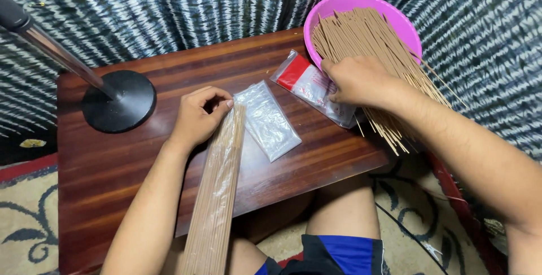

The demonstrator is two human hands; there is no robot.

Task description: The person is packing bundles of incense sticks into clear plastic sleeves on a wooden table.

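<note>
One long sleeve is already filled with sticks, its mouth pinched in the curled fingers of the left hand, while the right hand closes on loose sticks in the pink bowl, and empty sleeves lie between the fingers.

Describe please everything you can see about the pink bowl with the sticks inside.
The pink bowl is round and looks like plastic, with a smooth, bright rim. It sits at the far right corner of the wooden table, partly past the edge, against patterned blue cloth. It is filled with thin tan sticks lying roughly parallel; their near ends stick out over the rim toward the person. The right hand rests on these sticks at the bowl's near rim. A flat clear packet with a red end lies beside it.
</note>
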